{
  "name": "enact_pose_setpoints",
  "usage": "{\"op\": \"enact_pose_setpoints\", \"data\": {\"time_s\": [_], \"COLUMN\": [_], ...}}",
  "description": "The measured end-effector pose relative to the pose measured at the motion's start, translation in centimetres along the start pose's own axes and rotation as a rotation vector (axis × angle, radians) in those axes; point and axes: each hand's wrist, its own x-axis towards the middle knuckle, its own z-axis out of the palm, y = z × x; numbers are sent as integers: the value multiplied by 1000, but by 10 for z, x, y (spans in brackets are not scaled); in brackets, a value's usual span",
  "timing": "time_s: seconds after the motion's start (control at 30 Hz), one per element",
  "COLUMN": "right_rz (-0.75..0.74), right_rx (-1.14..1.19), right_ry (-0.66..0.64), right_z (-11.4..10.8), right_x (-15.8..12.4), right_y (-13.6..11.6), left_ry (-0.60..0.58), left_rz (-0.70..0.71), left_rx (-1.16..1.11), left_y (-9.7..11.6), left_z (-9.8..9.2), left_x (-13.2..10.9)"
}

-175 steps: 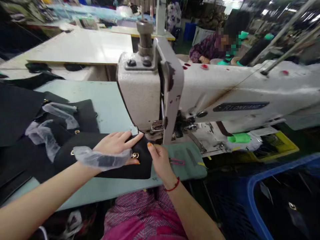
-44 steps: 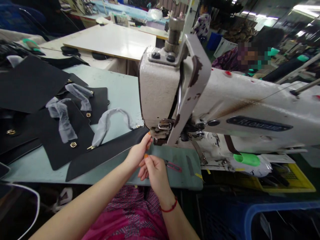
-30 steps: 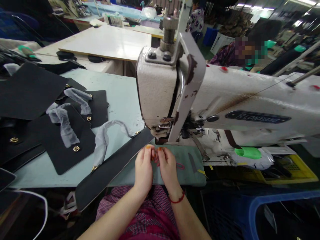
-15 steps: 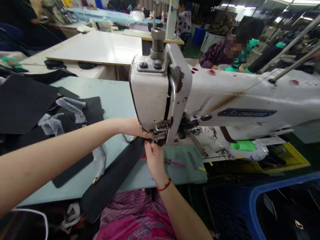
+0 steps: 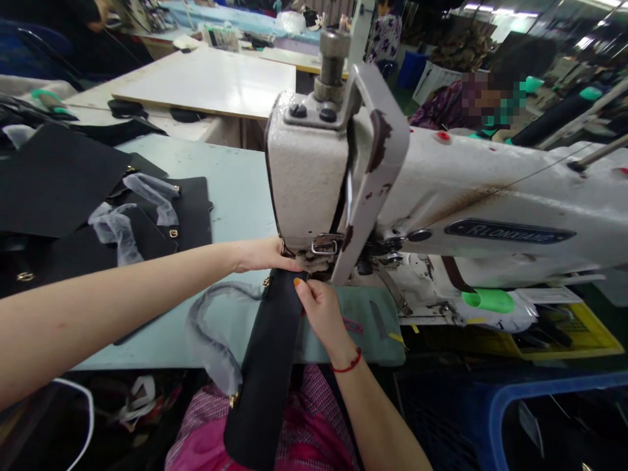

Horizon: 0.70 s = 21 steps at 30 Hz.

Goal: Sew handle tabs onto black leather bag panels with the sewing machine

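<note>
A black leather panel (image 5: 267,366) hangs from under the sewing machine head (image 5: 314,176) down over the table edge onto my lap. A plastic-wrapped strap (image 5: 210,327) with gold fittings loops from it. My right hand (image 5: 318,307) pinches the panel's top edge just below the presser foot. My left hand (image 5: 262,255) reaches behind the machine head at the panel's far end; its fingers are hidden by the machine.
Several black leather pieces (image 5: 147,222) with gold buckles and plastic-wrapped straps lie on the pale green table (image 5: 230,190) at left. Pink-handled snips (image 5: 350,324) lie by the needle plate. A blue crate (image 5: 540,418) stands at lower right. Another person (image 5: 456,98) sits behind the machine.
The black panel has swung from slanting left to hanging straight down over my lap. My left hand stays behind the machine head and my right hand keeps its pinch on the panel edge.
</note>
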Motion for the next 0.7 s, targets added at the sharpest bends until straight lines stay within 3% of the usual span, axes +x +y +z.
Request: {"op": "enact_pose_setpoints", "data": {"time_s": [0.07,0.13,0.37,0.43,0.6,0.7], "right_rz": [15,40,57,54,79,110], "right_rx": [12,35,40,22,34,64], "right_ry": [-38,-61,-111,-114,-131,-136], "right_z": [-6,-12,-19,-19,-21,-21], "right_x": [0,0,-7,-11,-26,-38], "right_y": [0,-1,-3,-4,-3,0], "left_ry": [-192,-303,-399,-350,70,84], "left_rz": [-73,-86,-26,4,38,-4], "left_rx": [34,63,126,154,144,85], "left_y": [-6,-12,-24,-35,-94,-119], "left_z": [1,2,-7,-22,-62,-57], "left_x": [-6,-11,-5,-3,-29,-59]}}
